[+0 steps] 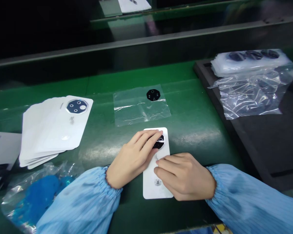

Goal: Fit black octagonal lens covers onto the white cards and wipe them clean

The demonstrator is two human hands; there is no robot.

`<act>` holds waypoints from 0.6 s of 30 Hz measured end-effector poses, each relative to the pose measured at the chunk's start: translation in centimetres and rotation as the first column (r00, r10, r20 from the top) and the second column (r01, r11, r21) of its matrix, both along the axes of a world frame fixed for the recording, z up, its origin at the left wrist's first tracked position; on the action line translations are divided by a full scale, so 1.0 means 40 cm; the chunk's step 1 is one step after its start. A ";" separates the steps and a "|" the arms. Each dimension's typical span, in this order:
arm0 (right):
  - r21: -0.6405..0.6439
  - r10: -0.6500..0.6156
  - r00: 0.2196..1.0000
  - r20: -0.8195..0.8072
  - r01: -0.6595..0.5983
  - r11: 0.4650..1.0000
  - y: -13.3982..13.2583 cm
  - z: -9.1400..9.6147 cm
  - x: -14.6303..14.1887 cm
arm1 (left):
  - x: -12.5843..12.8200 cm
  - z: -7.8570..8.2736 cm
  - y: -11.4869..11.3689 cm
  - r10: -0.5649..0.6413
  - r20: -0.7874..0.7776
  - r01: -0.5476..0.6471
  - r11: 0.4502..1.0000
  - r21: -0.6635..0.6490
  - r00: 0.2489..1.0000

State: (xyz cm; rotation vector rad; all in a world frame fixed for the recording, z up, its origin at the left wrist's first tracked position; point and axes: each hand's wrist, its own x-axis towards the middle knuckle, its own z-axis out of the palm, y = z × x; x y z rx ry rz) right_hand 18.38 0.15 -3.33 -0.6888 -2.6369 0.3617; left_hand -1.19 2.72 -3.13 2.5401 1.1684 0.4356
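A white phone back panel lies flat on the green table in front of me. Near its top sits a black octagonal camera lens cover, partly hidden under my fingers. My left hand reaches over the panel, its fingers along the cover's upper side and its thumb by the lower edge, closed around it. Over the middle of the panel, my right hand has curled fingers, with thumb and fingertips drawn together. Whatever it pinches, if anything, is hidden.
To the left lies a fanned stack of white panels, beside a clear bag with blue pieces. Ahead, another black lens cover rests on a clear plastic sheet. At right, a black tray carries wrapped parts and crumpled plastic.
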 end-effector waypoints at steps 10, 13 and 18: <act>-0.053 -0.019 0.999 -0.026 0.017 0.998 -0.001 0.007 -0.001 | -0.001 0.015 0.010 0.045 0.015 -0.044 0.998 -0.051 0.999; -0.161 -0.099 0.976 -0.193 0.068 0.985 0.005 0.010 0.004 | -0.001 0.020 0.011 0.076 0.067 -0.070 0.994 -0.086 0.995; -0.431 -0.576 0.759 -0.303 0.430 0.794 0.035 0.014 0.018 | 0.000 0.017 0.009 0.157 0.135 -0.134 0.977 -0.164 0.978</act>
